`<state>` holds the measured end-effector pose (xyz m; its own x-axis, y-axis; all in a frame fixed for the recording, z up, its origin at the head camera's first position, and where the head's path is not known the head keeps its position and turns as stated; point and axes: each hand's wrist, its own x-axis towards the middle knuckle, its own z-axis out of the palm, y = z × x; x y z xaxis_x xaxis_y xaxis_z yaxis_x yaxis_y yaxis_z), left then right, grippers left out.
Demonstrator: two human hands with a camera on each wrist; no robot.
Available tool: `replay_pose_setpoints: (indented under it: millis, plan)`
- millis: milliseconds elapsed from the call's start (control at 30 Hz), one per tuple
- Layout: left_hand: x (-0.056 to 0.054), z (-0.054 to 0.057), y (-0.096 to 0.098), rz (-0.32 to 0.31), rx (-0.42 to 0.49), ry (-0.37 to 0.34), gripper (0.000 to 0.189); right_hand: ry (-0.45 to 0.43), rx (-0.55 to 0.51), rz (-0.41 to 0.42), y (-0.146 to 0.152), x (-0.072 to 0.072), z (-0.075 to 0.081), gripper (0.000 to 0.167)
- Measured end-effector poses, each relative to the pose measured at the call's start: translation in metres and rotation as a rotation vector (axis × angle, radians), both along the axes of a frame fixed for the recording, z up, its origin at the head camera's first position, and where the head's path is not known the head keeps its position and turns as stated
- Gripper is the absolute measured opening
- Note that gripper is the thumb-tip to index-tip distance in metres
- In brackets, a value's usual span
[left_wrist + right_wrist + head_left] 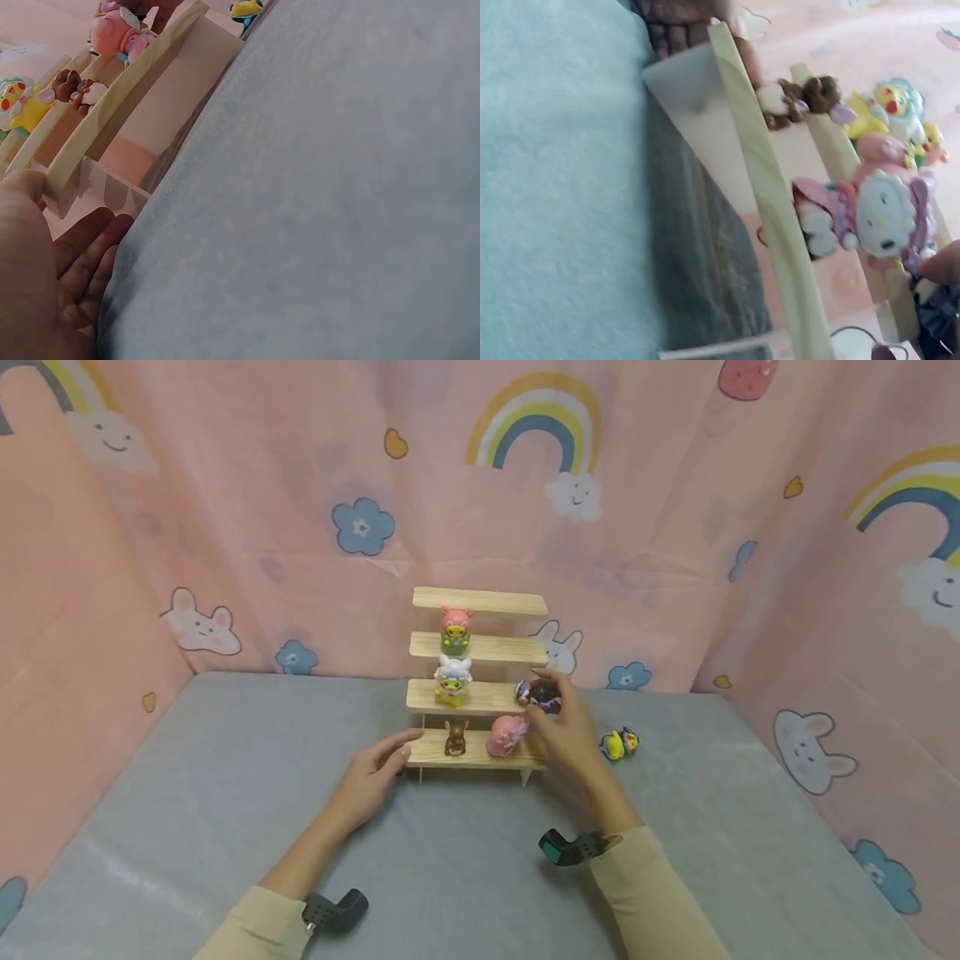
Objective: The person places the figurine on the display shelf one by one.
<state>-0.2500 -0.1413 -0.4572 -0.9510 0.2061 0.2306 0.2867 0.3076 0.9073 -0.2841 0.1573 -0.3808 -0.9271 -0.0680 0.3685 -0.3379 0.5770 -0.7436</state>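
A wooden four-step display stand (pixel 480 697) stands on the grey cloth. My left hand (pixel 369 777) grips the left end of its lowest shelf, thumb against the plank and the other fingers below it in the left wrist view. My right hand (pixel 564 727) holds a dark figurine with purple parts (pixel 542 695) at the right end of the second shelf from the bottom. Below it, a pink figurine with a white face (pixel 881 214) sits on the lowest shelf. Left of that is a brown figurine (pixel 455 739). The right fingers partly cover the dark figurine.
A yellow figurine in a white hood (pixel 453 681) stands on the second shelf, and one in a pink hood (pixel 455 631) on the third. A yellow and blue figurine (pixel 620 743) lies on the cloth at right. A pink printed curtain (pixel 300 468) hangs behind.
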Motion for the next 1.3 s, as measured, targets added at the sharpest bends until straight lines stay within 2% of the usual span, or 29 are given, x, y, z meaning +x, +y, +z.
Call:
replay_pose_setpoints:
  millis: [67, 133, 333, 567, 700, 833, 1100, 1233, 1300]
  plan:
    - [0.0, 0.0, -0.001, 0.003, 0.008, 0.002, 0.035, -0.007, 0.002, 0.036, 0.002, -0.001, -0.001, 0.048]
    - [0.0, 0.0, -0.001, 0.002, 0.009, 0.008, 0.035, -0.004, -0.011, 0.037, 0.003, -0.001, -0.001, 0.048]
    - [0.0, -0.002, -0.001, -0.017, 0.002, 0.019, 0.036, 0.053, -0.068, -0.08, 0.001, 0.001, 0.001, 0.046]
    - [0.001, 0.001, 0.001, -0.012, 0.007, 0.003, 0.036, 0.207, 0.024, -0.093, -0.002, 0.003, 0.012, 0.038]
    - [0.0, 0.001, 0.002, -0.015, 0.01, -0.006, 0.036, 0.239, 0.047, -0.057, -0.004, 0.001, 0.017, 0.036]
    - [0.0, 0.0, 0.002, -0.016, 0.005, -0.005, 0.036, 0.218, 0.043, 0.004, -0.006, -0.002, 0.017, 0.034]
    - [0.0, 0.002, 0.002, -0.021, 0.011, -0.002, 0.037, 0.085, 0.041, 0.086, -0.008, -0.007, 0.016, 0.033]
    - [0.0, 0.002, 0.001, -0.012, 0.013, -0.007, 0.036, 0.032, -0.029, 0.105, -0.012, -0.008, 0.016, 0.033]
    - [0.0, 0.002, 0.0, -0.008, 0.01, -0.009, 0.036, 0.035, -0.078, 0.108, -0.015, -0.009, 0.014, 0.033]
